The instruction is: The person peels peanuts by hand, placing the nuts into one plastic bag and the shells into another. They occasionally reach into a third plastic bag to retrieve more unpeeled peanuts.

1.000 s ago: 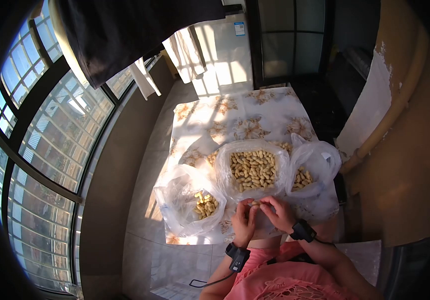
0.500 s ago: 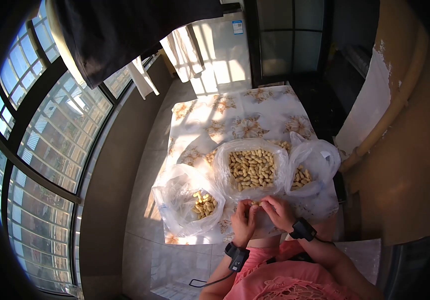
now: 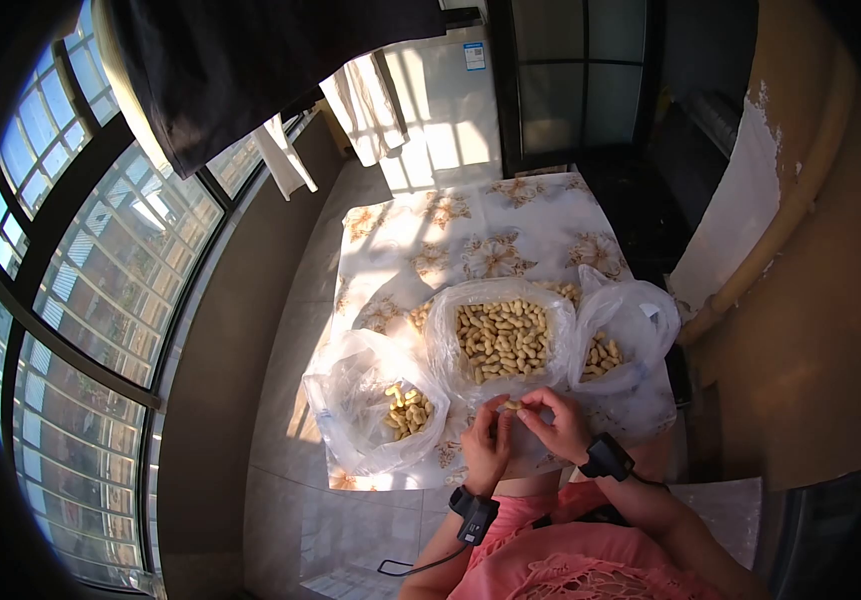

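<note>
Between the fingertips of both hands is a peanut [image 3: 511, 405], partly covered by the fingers. My left hand [image 3: 486, 440] pinches it from the left, and my right hand [image 3: 558, 424] grips it from the right. Just beyond them stands a container lined with a clear plastic bag [image 3: 440, 335], filled with unshelled peanuts [image 3: 502, 338]. To the left lies an open plastic bag [image 3: 342, 400] with a smaller heap of peanuts [image 3: 408, 412]. On the right, another open plastic bag [image 3: 640, 310] holds some peanuts [image 3: 602, 356].
A floral tablecloth [image 3: 470, 215] covers the table. More peanuts [image 3: 562, 291] show behind the middle container. Dark clothing [image 3: 250, 70] hangs overhead at upper left, beside barred windows [image 3: 130, 260]. A brown panel with a pipe [image 3: 800, 215] stands to the right.
Both hands stay nearly in place; the fingers have shifted slightly around the peanut, and the right index finger is a little higher. The bags look unchanged.
</note>
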`<state>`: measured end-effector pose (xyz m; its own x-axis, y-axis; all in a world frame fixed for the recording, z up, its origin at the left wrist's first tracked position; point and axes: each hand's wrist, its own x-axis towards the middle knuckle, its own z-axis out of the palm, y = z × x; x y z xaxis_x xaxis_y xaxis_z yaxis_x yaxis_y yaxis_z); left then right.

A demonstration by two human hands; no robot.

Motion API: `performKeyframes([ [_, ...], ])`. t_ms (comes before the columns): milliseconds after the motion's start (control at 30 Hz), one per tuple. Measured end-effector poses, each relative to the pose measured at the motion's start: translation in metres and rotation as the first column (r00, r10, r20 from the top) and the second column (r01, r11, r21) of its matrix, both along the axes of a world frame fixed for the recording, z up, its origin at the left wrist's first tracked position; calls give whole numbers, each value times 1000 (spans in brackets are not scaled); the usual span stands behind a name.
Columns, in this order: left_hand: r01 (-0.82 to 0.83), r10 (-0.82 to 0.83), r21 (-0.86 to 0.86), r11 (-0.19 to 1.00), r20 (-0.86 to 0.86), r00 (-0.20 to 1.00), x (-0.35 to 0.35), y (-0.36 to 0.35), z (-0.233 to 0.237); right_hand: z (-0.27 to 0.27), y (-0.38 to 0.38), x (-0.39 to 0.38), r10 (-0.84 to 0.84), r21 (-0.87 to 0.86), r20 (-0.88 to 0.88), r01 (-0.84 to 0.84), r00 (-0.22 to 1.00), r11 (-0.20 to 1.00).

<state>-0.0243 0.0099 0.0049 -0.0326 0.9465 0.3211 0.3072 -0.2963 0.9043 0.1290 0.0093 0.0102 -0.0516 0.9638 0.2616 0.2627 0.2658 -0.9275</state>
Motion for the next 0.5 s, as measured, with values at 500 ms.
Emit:
performKeyframes([
  [500, 5, -5, -44, 999, 3, 1000, -1, 0, 0, -4, 1, 0, -4, 14, 12, 4, 1000, 1000],
])
